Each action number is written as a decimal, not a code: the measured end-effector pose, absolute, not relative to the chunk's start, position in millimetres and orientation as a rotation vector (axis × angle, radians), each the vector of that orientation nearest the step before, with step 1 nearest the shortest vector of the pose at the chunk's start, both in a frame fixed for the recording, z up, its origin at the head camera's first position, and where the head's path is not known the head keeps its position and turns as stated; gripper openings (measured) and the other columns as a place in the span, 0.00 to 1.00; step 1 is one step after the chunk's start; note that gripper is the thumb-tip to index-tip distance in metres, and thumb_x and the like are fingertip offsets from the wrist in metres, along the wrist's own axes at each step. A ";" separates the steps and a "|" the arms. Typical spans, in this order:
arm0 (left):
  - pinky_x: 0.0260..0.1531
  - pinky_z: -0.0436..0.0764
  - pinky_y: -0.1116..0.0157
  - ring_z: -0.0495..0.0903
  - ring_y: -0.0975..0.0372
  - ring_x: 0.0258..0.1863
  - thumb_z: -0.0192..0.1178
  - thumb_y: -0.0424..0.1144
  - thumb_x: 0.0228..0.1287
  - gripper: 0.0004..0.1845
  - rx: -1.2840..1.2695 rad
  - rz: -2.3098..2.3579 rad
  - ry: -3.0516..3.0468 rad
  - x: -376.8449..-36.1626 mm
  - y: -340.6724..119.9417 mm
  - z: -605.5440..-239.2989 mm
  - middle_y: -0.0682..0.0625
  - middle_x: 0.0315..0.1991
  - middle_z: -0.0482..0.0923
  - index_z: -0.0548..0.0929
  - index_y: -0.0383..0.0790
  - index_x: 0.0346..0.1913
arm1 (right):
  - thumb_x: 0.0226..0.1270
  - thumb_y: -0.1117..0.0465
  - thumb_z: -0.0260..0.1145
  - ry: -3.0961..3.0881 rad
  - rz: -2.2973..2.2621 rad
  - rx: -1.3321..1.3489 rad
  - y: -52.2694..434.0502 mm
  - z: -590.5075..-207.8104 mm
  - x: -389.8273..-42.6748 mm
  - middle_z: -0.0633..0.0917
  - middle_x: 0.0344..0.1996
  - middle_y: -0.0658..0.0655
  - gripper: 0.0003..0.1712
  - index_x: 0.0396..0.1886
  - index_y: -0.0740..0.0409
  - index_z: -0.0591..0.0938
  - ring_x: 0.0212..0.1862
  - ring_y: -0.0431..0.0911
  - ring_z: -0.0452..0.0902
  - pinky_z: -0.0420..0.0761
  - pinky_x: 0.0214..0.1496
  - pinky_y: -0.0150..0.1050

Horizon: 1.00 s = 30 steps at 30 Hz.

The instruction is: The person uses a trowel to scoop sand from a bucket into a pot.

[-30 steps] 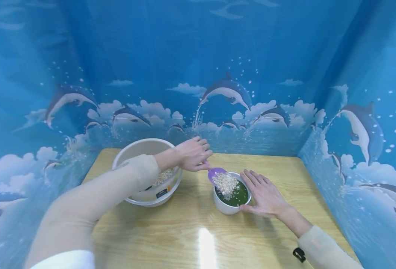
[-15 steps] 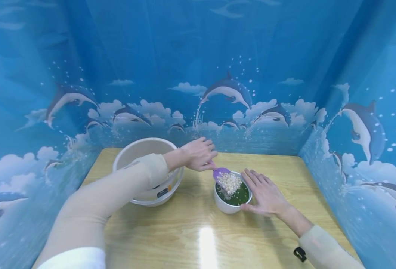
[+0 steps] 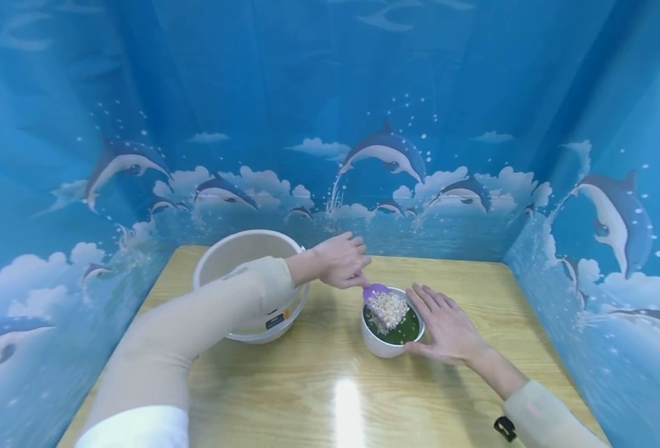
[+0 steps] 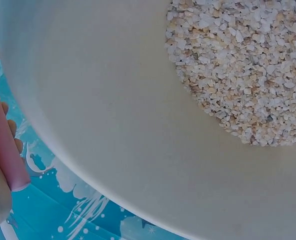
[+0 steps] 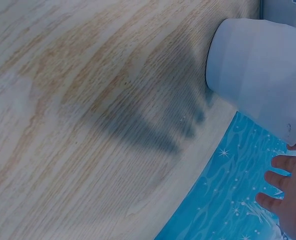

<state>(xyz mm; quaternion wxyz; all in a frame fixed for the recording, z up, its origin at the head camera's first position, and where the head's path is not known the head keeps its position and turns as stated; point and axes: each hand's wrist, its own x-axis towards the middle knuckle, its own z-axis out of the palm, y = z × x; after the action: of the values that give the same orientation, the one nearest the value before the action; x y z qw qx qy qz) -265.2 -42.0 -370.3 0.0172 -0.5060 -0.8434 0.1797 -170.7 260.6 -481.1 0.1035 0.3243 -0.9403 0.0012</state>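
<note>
We pinch the purple scoop (image 3: 376, 290) in our left hand (image 3: 341, 260) and tip its pale gravel (image 3: 388, 309) over the small white bowl (image 3: 390, 344) of green stuff. Our right hand (image 3: 447, 323) rests flat-fingered against the bowl's side. We judge it best to tilt slowly with the scoop low over the rim, so no grains land on the wooden table (image 3: 319, 386).

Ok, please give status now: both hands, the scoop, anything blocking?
Left hand pinches purple scoop, tipped over small bowl. Right hand open, steadying bowl. Nothing blocking.

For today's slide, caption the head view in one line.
Left hand tips a purple scoop of gravel into a small white bowl steadied by the right hand.
</note>
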 end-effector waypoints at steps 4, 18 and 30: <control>0.56 0.79 0.56 0.80 0.55 0.55 0.37 0.68 0.81 0.33 -1.577 0.601 -2.616 -264.1 -38.7 -368.5 0.48 0.52 0.85 0.82 0.46 0.57 | 0.58 0.16 0.60 -2.781 0.004 0.951 261.5 -481.0 -170.1 0.69 0.79 0.68 0.68 0.82 0.63 0.62 0.77 0.67 0.69 0.72 0.74 0.65; 0.60 0.79 0.54 0.81 0.54 0.58 0.37 0.69 0.81 0.34 -1.582 0.658 -2.615 -260.5 -33.6 -370.4 0.47 0.55 0.85 0.81 0.45 0.58 | 0.58 0.17 0.62 -2.790 0.009 0.929 262.3 -483.1 -169.6 0.68 0.79 0.69 0.69 0.82 0.63 0.61 0.77 0.67 0.68 0.72 0.74 0.66; 0.56 0.79 0.58 0.81 0.56 0.55 0.37 0.70 0.81 0.34 -1.581 0.734 -2.556 -253.4 -23.9 -373.6 0.50 0.52 0.85 0.82 0.47 0.55 | 0.57 0.17 0.62 -2.796 0.013 0.925 262.5 -483.0 -167.7 0.68 0.79 0.69 0.69 0.82 0.64 0.62 0.77 0.67 0.69 0.73 0.74 0.66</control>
<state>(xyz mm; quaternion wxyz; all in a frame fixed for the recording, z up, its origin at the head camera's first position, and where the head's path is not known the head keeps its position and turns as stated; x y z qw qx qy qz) -253.4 -23.9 -373.6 0.0237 -0.5108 -0.8259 0.2373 -167.7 262.5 -483.0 0.0983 0.3126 -0.9448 0.0044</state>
